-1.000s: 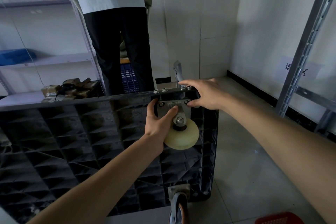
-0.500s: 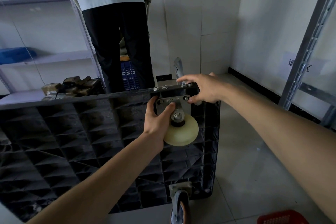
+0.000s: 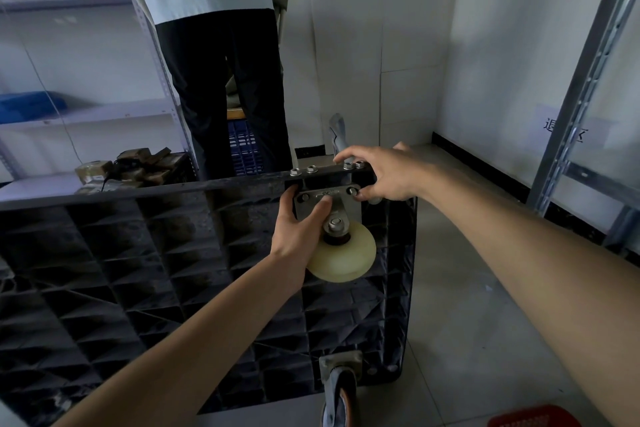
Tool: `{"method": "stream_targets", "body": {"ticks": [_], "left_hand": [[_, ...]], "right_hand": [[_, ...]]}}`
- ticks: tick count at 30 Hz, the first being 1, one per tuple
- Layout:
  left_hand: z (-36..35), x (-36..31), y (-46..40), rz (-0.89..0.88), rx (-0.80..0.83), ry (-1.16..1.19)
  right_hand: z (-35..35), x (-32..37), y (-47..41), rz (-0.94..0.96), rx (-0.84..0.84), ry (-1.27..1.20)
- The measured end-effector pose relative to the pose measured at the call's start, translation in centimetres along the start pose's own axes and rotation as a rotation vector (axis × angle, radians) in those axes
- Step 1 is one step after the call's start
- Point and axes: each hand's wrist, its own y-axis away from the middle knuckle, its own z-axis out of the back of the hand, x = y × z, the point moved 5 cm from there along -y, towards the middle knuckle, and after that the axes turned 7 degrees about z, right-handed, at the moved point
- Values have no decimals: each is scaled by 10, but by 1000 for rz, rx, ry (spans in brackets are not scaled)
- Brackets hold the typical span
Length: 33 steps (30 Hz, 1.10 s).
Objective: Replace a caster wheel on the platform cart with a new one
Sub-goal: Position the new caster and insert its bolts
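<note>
The platform cart [image 3: 138, 270] stands tipped on its side, its black ribbed underside facing the camera and its long axis running from 9 o'clock to 3 o'clock across the frame. At the cart's upper right corner sits the caster wheel [image 3: 341, 256], a cream disc hanging toward 6 o'clock below its metal mounting plate [image 3: 327, 199], the axle nut facing the viewer. The left hand [image 3: 299, 225] grips the plate's left edge, thumb laid across the plate's face and fingers wrapped behind. At 3 o'clock from the plate, the right hand [image 3: 384, 173] curls over the cart's top edge, its fingertips pinching at the bolt [image 3: 353, 191] in the plate's right corner. An old grey caster [image 3: 341, 388] sits at the cart's lower edge, toward 6 o'clock
</note>
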Motion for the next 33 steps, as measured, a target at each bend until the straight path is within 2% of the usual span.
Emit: {"method": "stream_targets", "body": {"ticks": [7, 11, 13, 16, 19, 21, 26, 33], "left_hand": [[7, 2, 4, -4, 47, -13], [21, -1, 13, -86, 16, -173], [30, -8, 19, -212, -31, -297], [45, -31, 30, -481, -244, -508], [52, -58, 31, -779, -462, -867], [53, -69, 18, -874, -492, -1058], [49, -75, -23, -788, -207, -1306], [40, -71, -31, -785, -306, -1381]], "right_hand": [[2, 4, 4, 8, -21, -20], [1, 6, 5, 6, -19, -18], [2, 7, 6, 1, -20, -11], [2, 8, 5, 7, -25, 7], [1, 7, 4, 0, -28, 17], [1, 8, 5, -12, -28, 22], [3, 9, 7, -15, -19, 13], [1, 5, 4, 3, -21, 21]]}}
